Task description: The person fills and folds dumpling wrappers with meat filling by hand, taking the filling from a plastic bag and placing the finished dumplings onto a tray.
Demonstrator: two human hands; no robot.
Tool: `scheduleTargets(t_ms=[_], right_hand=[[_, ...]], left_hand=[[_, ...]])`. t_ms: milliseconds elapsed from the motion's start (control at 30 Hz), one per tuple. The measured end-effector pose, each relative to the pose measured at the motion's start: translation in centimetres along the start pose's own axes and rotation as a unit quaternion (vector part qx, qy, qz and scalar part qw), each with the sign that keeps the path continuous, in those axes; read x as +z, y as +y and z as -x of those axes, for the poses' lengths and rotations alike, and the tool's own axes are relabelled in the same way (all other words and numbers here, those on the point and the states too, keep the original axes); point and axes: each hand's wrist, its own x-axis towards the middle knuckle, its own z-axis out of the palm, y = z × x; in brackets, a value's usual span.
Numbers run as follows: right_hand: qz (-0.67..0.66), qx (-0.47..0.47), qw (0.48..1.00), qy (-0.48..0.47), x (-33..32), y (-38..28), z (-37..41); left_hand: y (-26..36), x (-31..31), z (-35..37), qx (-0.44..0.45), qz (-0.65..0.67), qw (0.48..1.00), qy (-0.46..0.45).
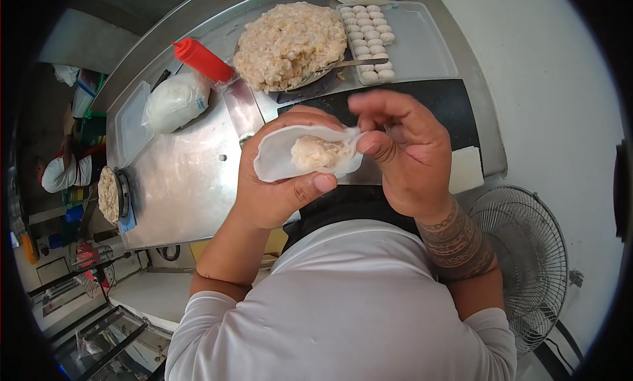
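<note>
In the head view, a steel bench (184, 196) curves across the upper left and centre of the frame, with a pale wall (554, 84) at right and a wire fan (527, 262) at lower right; another person (62, 173) shows at the far left. On the bench, a red bottle (206, 59) and a plastic bag (177, 103) lie left of a big mound of filling (290, 41); white balls (366, 35) sit in a tray (428, 45) at upper right. Faint marking on the bag is too small to read. The wrapper (271, 155) is at centre frame — long axis roughly sideways, broad end left, gathered end right, open side toward the camera. The left hand (273, 183) cups and grips it; the right hand (412, 144) has its thumb by the gathered end — fingers blurred, so I cannot tell whether they pinch it.
</note>
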Motion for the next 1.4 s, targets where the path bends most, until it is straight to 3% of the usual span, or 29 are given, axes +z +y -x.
scheduleTargets(t_ms=[67, 167, 233, 300, 367, 500, 567, 667, 800, 933, 1000, 1067, 1233, 1300, 1367, 1400], right_hand=[[0.029, -0.02, 0.999, -0.025, -0.2, 0.2, -0.1], [0.093, -0.071, 0.992, -0.049, -0.3, 0.2, -0.3], [0.124, -0.102, 0.986, -0.05, -0.3, -0.2, -0.4], [0.189, -0.132, 0.971, -0.066, -0.4, -0.8, -0.3], [0.167, -0.119, 0.977, -0.054, -0.2, -1.0, 0.0], [0.173, -0.087, 0.978, -0.078, -0.6, -1.4, -0.3], [0.192, -0.098, 0.974, -0.076, -0.8, -1.3, -0.5], [0.226, -0.122, 0.964, -0.075, -1.0, -1.3, -0.3], [0.247, -0.161, 0.954, -0.063, -1.3, -1.5, -0.3], [0.19, -0.112, 0.974, -0.061, -1.2, -1.5, -0.8], [0.172, -0.063, 0.98, -0.084, -1.6, -1.1, -0.6], [0.192, -0.075, 0.975, -0.086, -1.7, -1.2, -0.6], [0.229, -0.149, 0.959, -0.079, -1.5, -1.2, -0.9], [0.168, -0.126, 0.977, 0.023, -0.3, -1.3, -1.0], [0.17, -0.098, 0.981, -0.014, -1.2, -1.3, -0.9], [0.172, -0.072, 0.981, -0.049, -1.7, -1.3, -0.9]], left_hand=[[-0.4, -0.2, -0.1, 0.008, 0.005, 1.0, -0.013], [-1.3, 0.8, -0.2, 0.088, -0.024, 0.996, 0.001], [-1.5, 2.0, 0.3, 0.073, 0.099, 0.99, 0.07], [-1.5, 1.5, 0.7, 0.05, 0.09, 0.993, 0.064], [-1.2, 1.4, 1.1, 0.011, 0.089, 0.995, 0.049], [-1.1, 1.2, 0.7, 0.023, 0.071, 0.997, -0.002], [-1.6, 2.2, 0.5, 0.053, 0.085, 0.992, 0.072], [-2.3, 2.8, 0.5, 0.072, 0.133, 0.985, 0.088], [-1.3, 1.8, 1.0, -0.01, 0.086, 0.995, 0.041], [-1.9, 1.6, 0.0, 0.061, 0.019, 0.997, 0.046], [-2.2, 2.8, -0.2, 0.07, 0.07, 0.992, 0.08], [-2.4, 3.2, -0.1, 0.043, 0.177, 0.977, 0.115], [-2.3, 2.4, 0.4, 0.016, 0.073, 0.995, 0.064], [-2.5, 1.7, -0.1, 0.046, 0.042, 0.997, 0.041], [-2.7, 2.0, -0.3, 0.075, 0.01, 0.997, 0.018], [-3.0, 2.9, -0.5, 0.091, 0.044, 0.993, 0.066]])
